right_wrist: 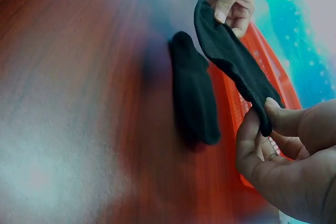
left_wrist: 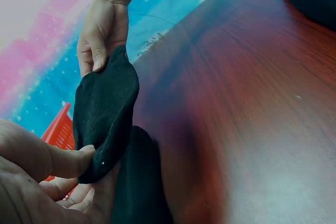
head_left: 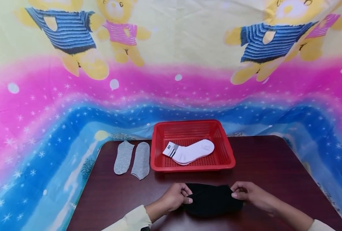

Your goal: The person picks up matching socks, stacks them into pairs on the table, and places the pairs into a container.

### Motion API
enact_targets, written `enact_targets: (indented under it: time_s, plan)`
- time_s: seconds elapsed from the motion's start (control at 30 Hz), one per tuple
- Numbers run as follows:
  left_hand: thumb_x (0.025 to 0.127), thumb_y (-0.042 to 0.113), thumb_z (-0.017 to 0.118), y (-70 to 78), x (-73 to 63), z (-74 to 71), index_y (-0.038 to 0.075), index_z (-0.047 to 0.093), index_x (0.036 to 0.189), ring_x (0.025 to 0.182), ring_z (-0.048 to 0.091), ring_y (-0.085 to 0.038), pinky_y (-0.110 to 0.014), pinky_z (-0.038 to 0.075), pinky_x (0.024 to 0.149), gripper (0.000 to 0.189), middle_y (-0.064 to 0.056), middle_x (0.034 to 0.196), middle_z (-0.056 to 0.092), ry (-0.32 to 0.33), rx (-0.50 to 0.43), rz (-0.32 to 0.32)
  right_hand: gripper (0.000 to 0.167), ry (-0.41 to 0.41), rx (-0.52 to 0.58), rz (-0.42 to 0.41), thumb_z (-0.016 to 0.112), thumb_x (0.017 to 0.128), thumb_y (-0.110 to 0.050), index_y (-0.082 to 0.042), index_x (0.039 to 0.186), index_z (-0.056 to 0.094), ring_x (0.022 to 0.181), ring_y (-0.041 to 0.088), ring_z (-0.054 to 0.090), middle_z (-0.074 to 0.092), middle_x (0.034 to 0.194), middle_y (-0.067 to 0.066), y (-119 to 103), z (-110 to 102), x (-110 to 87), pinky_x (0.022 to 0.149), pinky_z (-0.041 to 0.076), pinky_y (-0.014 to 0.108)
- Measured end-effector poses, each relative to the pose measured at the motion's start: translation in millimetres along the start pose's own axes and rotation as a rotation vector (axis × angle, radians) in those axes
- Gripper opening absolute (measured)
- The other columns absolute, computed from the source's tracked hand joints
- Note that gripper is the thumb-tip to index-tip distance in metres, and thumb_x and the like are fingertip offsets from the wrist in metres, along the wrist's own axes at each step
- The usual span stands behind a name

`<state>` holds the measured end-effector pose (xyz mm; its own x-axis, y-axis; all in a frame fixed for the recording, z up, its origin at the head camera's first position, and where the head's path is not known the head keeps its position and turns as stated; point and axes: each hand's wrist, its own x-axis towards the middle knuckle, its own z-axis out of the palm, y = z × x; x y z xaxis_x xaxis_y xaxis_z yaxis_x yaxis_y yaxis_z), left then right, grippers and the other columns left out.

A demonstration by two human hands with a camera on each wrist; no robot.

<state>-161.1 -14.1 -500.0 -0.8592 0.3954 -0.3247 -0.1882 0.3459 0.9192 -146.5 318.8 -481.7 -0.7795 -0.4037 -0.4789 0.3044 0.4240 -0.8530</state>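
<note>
A black sock (head_left: pixel 208 194) is stretched lengthwise between both hands, raised off the table. My left hand (head_left: pixel 173 197) pinches its left end between thumb and fingers. The right hand (head_left: pixel 253 195) grips the opposite end the same way. Beneath it, a second black sock (right_wrist: pixel 194 90) lies on the table, seen whole in the right wrist view and mostly covered by the held one in the head view.
Beyond the hands stands a red plastic basket (head_left: pixel 192 167) holding white socks (head_left: pixel 192 152) with dark stripes. Two grey ankle socks, one farther left (head_left: pixel 124 158) and one beside the basket (head_left: pixel 141 160), lie flat. A printed cloth (head_left: pixel 171 86) surrounds the dark wooden table (head_left: pixel 263 160).
</note>
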Motion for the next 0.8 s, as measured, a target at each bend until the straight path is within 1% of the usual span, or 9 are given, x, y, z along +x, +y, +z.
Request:
enact_targets:
  time_s: [0.13, 0.27, 0.33, 0.5, 0.57, 0.63, 0.7, 0.8]
  plan:
    - [0.08, -0.012, 0.076, -4.8, -6.1, -5.1, -0.002, 0.07, 0.09, 0.068, 0.052, -0.012, -0.021, 0.041, 0.059, 0.015, -0.001, 0.075, 0.058, -0.012, 0.013, -0.007, 0.032, -0.021, 0.002, -0.033, 0.062, 0.102, -0.022, 0.005, 0.118, 0.058, 0.084, 0.017, 0.055, 0.061, 0.098, 0.005, 1.2, 8.7, 1.3, 0.07, 0.052, 0.034]
    - [0.078, -0.015, 0.074, -10.9, -12.1, -9.0, -0.002, 0.07, 0.091, 0.068, 0.052, -0.012, -0.02, 0.041, 0.06, 0.018, -0.001, 0.074, 0.058, -0.012, 0.026, -0.019, 0.031, -0.038, 0.027, -0.047, 0.063, 0.102, -0.02, 0.007, 0.117, 0.057, 0.085, 0.016, 0.056, 0.06, 0.097, 0.005, 5.8, 18.3, 4.7, 0.07, 0.052, 0.032]
    - [0.077, -0.015, 0.074, -14.7, -14.4, -10.0, -0.002, 0.07, 0.09, 0.067, 0.051, -0.012, -0.02, 0.04, 0.059, 0.019, -0.001, 0.074, 0.057, -0.009, 0.038, -0.03, 0.031, -0.047, 0.048, -0.06, 0.062, 0.101, -0.017, 0.009, 0.116, 0.057, 0.085, 0.015, 0.056, 0.06, 0.096, 0.004, 9.7, 24.5, 7.0, 0.069, 0.053, 0.031]
    - [0.076, -0.016, 0.074, -27.1, -18.9, -8.6, -0.001, 0.068, 0.088, 0.062, 0.048, -0.01, -0.02, 0.038, 0.054, 0.019, 0.001, 0.07, 0.053, 0.011, 0.053, -0.064, 0.032, -0.051, 0.094, -0.129, 0.063, 0.099, -0.008, 0.019, 0.114, 0.052, 0.081, 0.01, 0.057, 0.058, 0.092, 0.002, 24.3, 42.9, 13.0, 0.066, 0.054, 0.026]
    - [0.075, -0.016, 0.075, -32.6, -21.0, -6.5, -0.002, 0.068, 0.086, 0.06, 0.048, -0.01, -0.02, 0.038, 0.053, 0.019, 0.002, 0.068, 0.053, 0.031, 0.05, -0.067, 0.031, -0.047, 0.095, -0.132, 0.063, 0.097, -0.006, 0.02, 0.112, 0.052, 0.08, 0.01, 0.058, 0.058, 0.091, 0.002, 29.0, 48.4, 14.8, 0.064, 0.053, 0.025]
    - [0.073, -0.016, 0.075, -36.9, -22.4, -4.4, -0.001, 0.067, 0.083, 0.061, 0.049, -0.01, -0.02, 0.038, 0.053, 0.02, 0.002, 0.066, 0.053, 0.051, 0.048, -0.084, 0.028, -0.038, 0.084, -0.123, 0.063, 0.096, -0.004, 0.019, 0.109, 0.052, 0.079, 0.01, 0.057, 0.059, 0.089, 0.002, 32.7, 52.3, 16.7, 0.062, 0.053, 0.025]
    - [0.072, -0.016, 0.076, -40.6, -23.2, -2.8, 0.0, 0.067, 0.082, 0.061, 0.05, -0.009, -0.02, 0.039, 0.053, 0.021, 0.002, 0.065, 0.054, 0.067, 0.06, -0.096, 0.024, -0.024, 0.066, -0.103, 0.064, 0.095, -0.003, 0.016, 0.106, 0.055, 0.078, 0.011, 0.058, 0.059, 0.088, 0.002, 35.3, 54.9, 18.0, 0.061, 0.053, 0.026]
    - [0.072, -0.016, 0.076, -45.4, -23.0, -1.1, 0.001, 0.067, 0.08, 0.062, 0.052, -0.01, -0.02, 0.04, 0.054, 0.022, 0.002, 0.066, 0.055, 0.081, 0.09, -0.093, 0.02, 0.01, 0.03, -0.097, 0.065, 0.092, -0.001, 0.014, 0.103, 0.057, 0.077, 0.011, 0.059, 0.06, 0.086, 0.002, 39.4, 57.8, 19.8, 0.06, 0.053, 0.026]
